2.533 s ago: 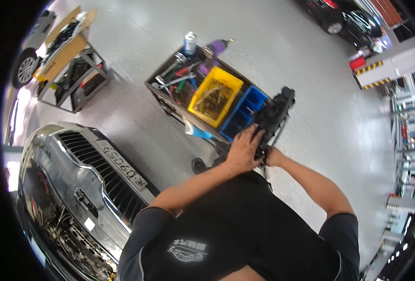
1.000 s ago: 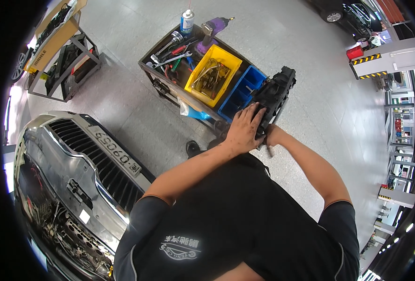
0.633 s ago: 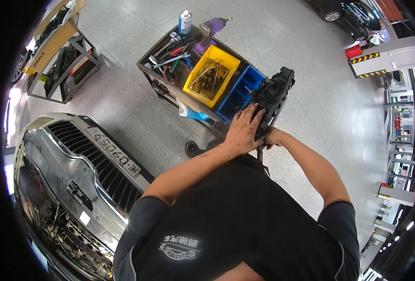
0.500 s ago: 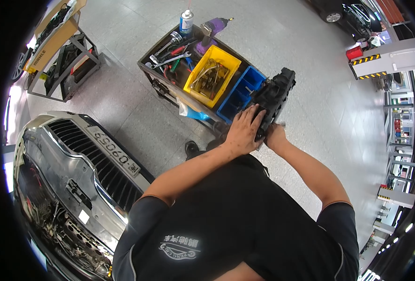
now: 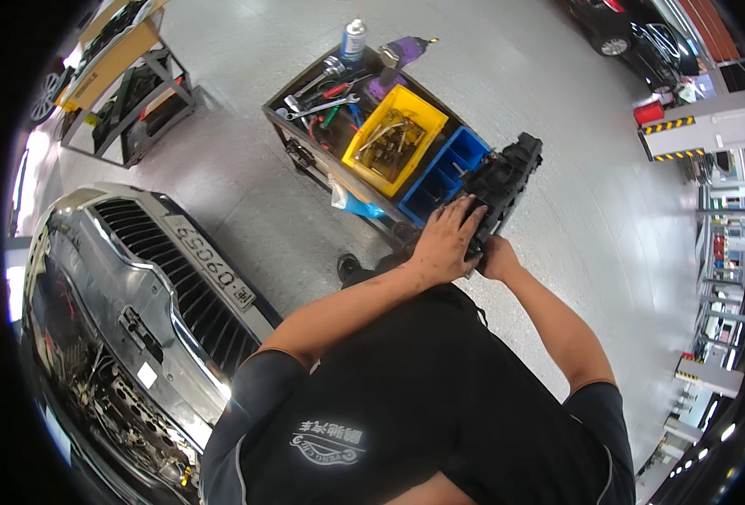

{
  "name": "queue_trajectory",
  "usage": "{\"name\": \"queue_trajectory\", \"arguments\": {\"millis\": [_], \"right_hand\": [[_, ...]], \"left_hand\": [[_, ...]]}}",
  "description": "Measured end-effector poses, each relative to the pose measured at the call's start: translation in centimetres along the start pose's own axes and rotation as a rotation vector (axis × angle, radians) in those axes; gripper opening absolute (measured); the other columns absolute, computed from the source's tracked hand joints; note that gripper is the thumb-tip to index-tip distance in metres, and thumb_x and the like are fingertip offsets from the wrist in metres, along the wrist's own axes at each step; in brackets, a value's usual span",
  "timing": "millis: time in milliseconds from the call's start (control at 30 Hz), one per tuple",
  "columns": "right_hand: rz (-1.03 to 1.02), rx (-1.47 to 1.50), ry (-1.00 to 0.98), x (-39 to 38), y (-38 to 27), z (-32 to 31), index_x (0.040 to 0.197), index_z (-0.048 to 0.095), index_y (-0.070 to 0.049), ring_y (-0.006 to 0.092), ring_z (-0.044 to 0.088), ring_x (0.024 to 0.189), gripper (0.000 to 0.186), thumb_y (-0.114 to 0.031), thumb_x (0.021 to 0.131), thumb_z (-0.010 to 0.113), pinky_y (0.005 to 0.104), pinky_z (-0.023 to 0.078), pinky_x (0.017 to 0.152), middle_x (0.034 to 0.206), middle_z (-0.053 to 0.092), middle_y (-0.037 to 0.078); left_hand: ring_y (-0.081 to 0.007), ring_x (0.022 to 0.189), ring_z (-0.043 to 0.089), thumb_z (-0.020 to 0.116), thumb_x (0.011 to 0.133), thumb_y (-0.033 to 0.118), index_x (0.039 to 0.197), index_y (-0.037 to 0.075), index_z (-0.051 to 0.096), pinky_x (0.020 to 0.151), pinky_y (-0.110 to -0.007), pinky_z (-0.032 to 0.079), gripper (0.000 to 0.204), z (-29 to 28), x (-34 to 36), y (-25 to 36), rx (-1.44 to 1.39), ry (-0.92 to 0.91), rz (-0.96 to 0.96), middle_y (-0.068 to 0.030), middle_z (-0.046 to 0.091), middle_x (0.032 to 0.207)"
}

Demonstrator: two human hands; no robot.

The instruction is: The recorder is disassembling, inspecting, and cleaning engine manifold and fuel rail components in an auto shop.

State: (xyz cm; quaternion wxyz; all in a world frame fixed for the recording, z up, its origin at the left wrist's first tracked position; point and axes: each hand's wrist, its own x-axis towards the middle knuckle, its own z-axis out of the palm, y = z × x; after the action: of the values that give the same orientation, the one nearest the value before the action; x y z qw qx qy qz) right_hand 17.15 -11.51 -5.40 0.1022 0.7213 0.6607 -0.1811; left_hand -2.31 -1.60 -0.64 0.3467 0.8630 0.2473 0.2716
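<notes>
A long black plastic engine part (image 5: 514, 171), ribbed and shaped like an intake manifold, stands tilted at the near right corner of the tool cart. My left hand (image 5: 443, 246) lies over its near end, fingers bent round the top and side. At the lower right of the same end is my right hand (image 5: 498, 257), closed, its fingertips hidden behind the part; whether it also holds something small cannot be seen. Beside the part sits a blue divided bin (image 5: 420, 200). Left of that, a yellow bin (image 5: 351, 160) contains loose metal pieces.
The tool cart (image 5: 276, 126) carries wrenches (image 5: 326, 108), a purple cordless power tool (image 5: 399, 54) and a spray can (image 5: 353, 42). A car front (image 5: 158, 295) with exposed engine is at left. A metal rack (image 5: 128, 126) stands far left, a lift post (image 5: 717, 118) far right.
The whole view has shifted slightly, so the cart and car appear a little further right. Both hands stay at the near end of the black part, with little change in grip.
</notes>
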Motion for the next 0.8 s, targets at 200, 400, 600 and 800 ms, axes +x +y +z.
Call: {"name": "queue_trajectory", "arguments": {"millis": [200, 400, 600, 800], "right_hand": [[-0.016, 0.456, 0.208, -0.4, 0.0, 3.4, 0.092, 0.067, -0.008, 0.0366, 0.067, 0.084, 0.027, -0.017, 0.067, 0.073, 0.0419, 0.055, 0.076, 0.088, 0.068, 0.016], [-0.007, 0.409, 0.334, -0.2, -2.2, 0.5, 0.092, 0.067, -0.007, 0.0369, 0.067, 0.083, 0.026, -0.014, 0.068, 0.073, 0.0420, 0.055, 0.074, 0.090, 0.068, 0.016], [0.112, 0.297, 0.234, 0.1, -1.2, -0.9, 0.089, 0.066, -0.006, 0.0363, 0.067, 0.081, 0.021, -0.012, 0.069, 0.070, 0.0421, 0.055, 0.071, 0.086, 0.068, 0.016], [0.237, 0.312, 0.230, 0.6, -1.4, 1.4, 0.083, 0.070, -0.008, 0.0364, 0.068, 0.080, 0.014, -0.016, 0.072, 0.069, 0.0431, 0.055, 0.072, 0.081, 0.070, 0.017]], "left_hand": [[-0.0364, 0.136, 0.036, 0.077, 0.069, 0.028, 0.142, 0.003, 0.037, 0.111, -0.048, 0.029, 0.087, 0.4, 0.0, 0.0, -0.014, -0.017, 0.045, -0.0233, 0.037, 0.144], [-0.0359, 0.134, 0.038, 0.080, 0.065, 0.026, 0.139, 0.004, 0.040, 0.108, -0.046, 0.033, 0.087, 0.4, -0.1, -0.1, 0.002, 0.036, 0.035, -0.0214, 0.039, 0.144], [-0.0359, 0.133, 0.040, 0.079, 0.066, 0.027, 0.139, 0.003, 0.040, 0.107, -0.046, 0.033, 0.086, 0.4, 0.0, 0.1, 0.039, 0.025, 0.046, -0.0216, 0.039, 0.143], [-0.0349, 0.133, 0.040, 0.079, 0.067, 0.027, 0.138, 0.004, 0.042, 0.107, -0.045, 0.034, 0.084, 0.6, -0.1, 0.2, 0.033, 0.050, 0.041, -0.0211, 0.040, 0.143]]}}
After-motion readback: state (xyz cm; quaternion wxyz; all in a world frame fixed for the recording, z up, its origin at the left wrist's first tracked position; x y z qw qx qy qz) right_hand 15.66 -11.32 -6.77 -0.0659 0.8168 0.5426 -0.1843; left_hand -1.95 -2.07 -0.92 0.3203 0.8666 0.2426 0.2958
